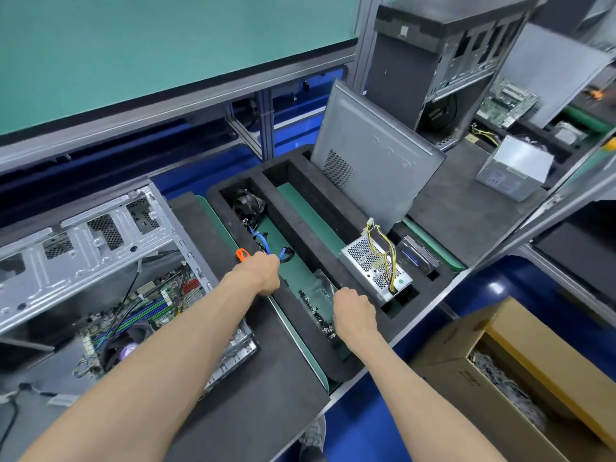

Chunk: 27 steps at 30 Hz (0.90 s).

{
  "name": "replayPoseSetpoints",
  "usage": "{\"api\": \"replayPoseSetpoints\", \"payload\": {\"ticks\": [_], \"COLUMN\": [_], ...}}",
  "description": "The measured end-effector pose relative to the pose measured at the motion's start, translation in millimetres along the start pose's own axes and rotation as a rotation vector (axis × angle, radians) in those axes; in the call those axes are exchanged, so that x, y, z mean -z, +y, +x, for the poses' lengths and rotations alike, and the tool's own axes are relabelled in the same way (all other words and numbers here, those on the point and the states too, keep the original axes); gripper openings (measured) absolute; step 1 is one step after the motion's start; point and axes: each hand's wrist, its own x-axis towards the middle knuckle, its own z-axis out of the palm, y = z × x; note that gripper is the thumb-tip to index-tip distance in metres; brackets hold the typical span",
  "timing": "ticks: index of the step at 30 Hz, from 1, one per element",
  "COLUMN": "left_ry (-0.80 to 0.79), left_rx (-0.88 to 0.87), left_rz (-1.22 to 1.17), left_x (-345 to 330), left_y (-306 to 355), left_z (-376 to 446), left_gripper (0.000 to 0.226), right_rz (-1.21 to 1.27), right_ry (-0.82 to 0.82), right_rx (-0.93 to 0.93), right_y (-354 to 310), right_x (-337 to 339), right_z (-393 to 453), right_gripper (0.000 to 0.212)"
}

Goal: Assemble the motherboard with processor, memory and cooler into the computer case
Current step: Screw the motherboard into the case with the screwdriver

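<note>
My left hand (258,273) reaches into the foam tray (363,348), fingers curled round a blue cable (266,246) beside an orange tool (242,254). My right hand (354,310) hangs curled over loose screws (320,316); can't tell if it holds any. The computer case (83,241) lies open left on the worktop (263,405), motherboard (156,305) with cooler (128,341) inside. Power supply (375,268) sits in the tray's right slot.

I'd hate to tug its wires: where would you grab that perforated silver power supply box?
Grip the power supply by its two long bare sides, from above. It lies flat in a foam tray pocket, with its yellow wires draped across the top, so avoid that face.
</note>
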Motion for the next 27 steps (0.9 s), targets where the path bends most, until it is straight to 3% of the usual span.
{"api": "replayPoseSetpoints", "payload": {"ticks": [6, 10, 15, 21, 27], "left_ry": [0.031, 0.132, 0.268, 0.452, 0.587], "left_rx": [-0.010, -0.001, -0.036, -0.052, -0.019], "left_rz": [-0.083, -0.224, -0.406, -0.630, -0.778], "left_x": [2.8, 12.9, 32.2, 53.0, 61.3], "left_y": [-1.7, 0.0, -3.6, -33.1, -74.5], "left_z": [-3.4, -8.2, -22.6, -55.8, -97.2], "left_gripper": [0.032, 0.033, 0.026, 0.025, 0.018], "right_rz": [0.029, 0.070, 0.140, 0.204, 0.289], "right_ry": [0.045, 0.062, 0.115, 0.144, 0.083], "right_rx": [-0.001, 0.048, 0.091, 0.172, 0.242], "right_y": [1.8, -1.1, -14.8, -46.7, -93.7], "right_x": [26.8, 51.5, 90.9, 134.5, 155.1], "right_z": [2.6, 5.0, 8.0, 8.5, -2.3], "right_gripper": [0.014, 0.009, 0.021, 0.020, 0.028]}}
